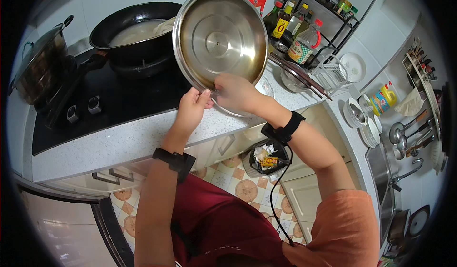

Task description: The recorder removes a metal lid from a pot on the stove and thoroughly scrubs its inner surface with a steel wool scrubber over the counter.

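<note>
A round stainless steel basin (219, 42) is tilted up, its inside facing me, between a wok and the bottles. My left hand (194, 104) pinches its lower rim between thumb and fingers. Curled and blurred by motion, my right hand (234, 92) is in front of the basin's lower inner wall; whether it holds something is hidden. Behind the basin's left side, a black wok (135, 38) on the cooktop contains whitish liquid (137, 31) and a pale, soft mass (165, 26). A round, clear-looking piece (265, 88) lies partly hidden under the basin and right hand.
A lidded pot (41, 65) stands left on the black cooktop (107, 95). Wok handle (85, 65) points toward the front left. Right are sauce bottles (303, 42), chopsticks (303, 76) across a glass bowl (291, 81), stacked bowls (369, 133) and a sink (382, 163). Below sits a bin (251, 170).
</note>
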The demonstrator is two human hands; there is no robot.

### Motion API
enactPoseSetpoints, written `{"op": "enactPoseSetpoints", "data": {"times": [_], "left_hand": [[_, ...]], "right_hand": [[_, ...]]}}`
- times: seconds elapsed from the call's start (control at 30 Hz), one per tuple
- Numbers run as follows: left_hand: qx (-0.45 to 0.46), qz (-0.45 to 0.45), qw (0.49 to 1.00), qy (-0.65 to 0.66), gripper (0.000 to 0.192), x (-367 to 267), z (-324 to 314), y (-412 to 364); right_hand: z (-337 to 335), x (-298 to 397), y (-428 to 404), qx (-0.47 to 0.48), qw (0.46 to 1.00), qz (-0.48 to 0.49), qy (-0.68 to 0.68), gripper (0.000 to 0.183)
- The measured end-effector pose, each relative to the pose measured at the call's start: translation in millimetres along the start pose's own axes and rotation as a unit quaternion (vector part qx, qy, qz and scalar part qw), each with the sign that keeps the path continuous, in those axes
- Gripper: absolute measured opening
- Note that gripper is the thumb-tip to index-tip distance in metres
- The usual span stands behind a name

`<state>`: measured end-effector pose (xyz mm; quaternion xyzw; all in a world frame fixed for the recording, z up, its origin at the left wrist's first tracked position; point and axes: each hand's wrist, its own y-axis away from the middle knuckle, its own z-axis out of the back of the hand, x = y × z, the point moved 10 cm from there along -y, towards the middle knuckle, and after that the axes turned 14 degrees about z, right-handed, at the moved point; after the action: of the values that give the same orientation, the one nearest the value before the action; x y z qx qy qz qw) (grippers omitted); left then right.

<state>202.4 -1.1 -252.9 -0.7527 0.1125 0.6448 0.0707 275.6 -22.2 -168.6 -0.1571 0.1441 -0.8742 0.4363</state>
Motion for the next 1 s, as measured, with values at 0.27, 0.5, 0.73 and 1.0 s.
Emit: {"op": "enactPoseSetpoints", "data": {"times": [0.27,0.5,0.73,1.0], "left_hand": [[0.019,-0.003,1.0,-0.003,0.022,-0.2,-3.0,-0.6],[0.018,-0.001,1.0,0.001,0.024,4.3,1.0,-3.0],[0.022,0.008,1.0,-0.02,0.023,5.8,-3.4,-4.9],[0.008,0.015,1.0,0.012,0.024,4.6,3.5,-2.9]], "right_hand": [[-10.9,-40.7,26.8,0.023,0.999,-0.044,0.008,0.022],[-7.7,-11.5,-2.7,0.018,0.999,-0.004,-0.028,0.021],[-4.7,-45.7,29.2,0.02,0.999,-0.026,-0.018,0.021],[-8.4,-26.8,7.8,0.01,0.998,-0.058,-0.028,0.02]]}}
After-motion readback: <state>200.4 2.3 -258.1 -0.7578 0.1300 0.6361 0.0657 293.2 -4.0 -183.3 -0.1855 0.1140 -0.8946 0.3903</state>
